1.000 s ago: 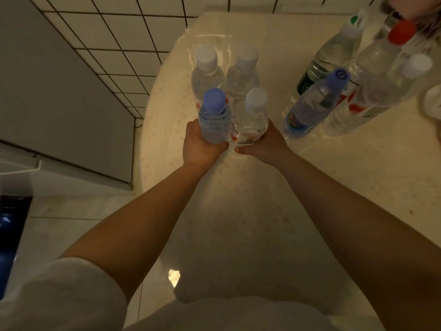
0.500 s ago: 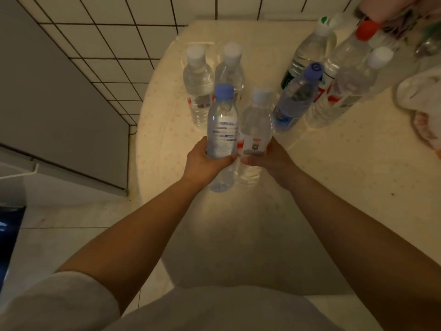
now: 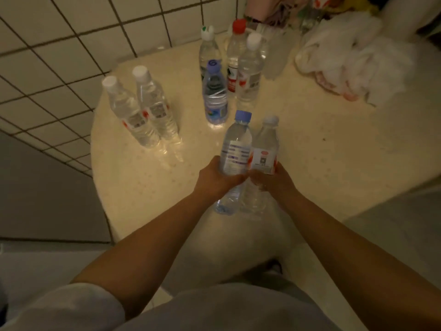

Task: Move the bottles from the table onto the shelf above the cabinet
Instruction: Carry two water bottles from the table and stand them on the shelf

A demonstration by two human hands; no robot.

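Note:
My left hand (image 3: 214, 179) grips a clear water bottle with a blue cap (image 3: 235, 149), held upright above the cream table (image 3: 148, 187). Right beside it my right hand (image 3: 274, 180) grips a white-capped bottle with a red and white label (image 3: 265, 151). The two held bottles touch each other. Two white-capped bottles (image 3: 140, 108) stand together at the table's left. A blue-capped bottle (image 3: 214, 94) stands in the middle, with three more bottles (image 3: 241, 65) behind it near the wall.
A white tiled wall (image 3: 71, 44) runs behind and left of the table. Crumpled white plastic bags (image 3: 346, 58) lie at the table's far right. A grey cabinet side (image 3: 35, 187) sits at the left, below the tiles.
Both hands have lifted their bottles off the table and drawn them toward me and to the right. The view has swung, so the standing bottles now appear farther away.

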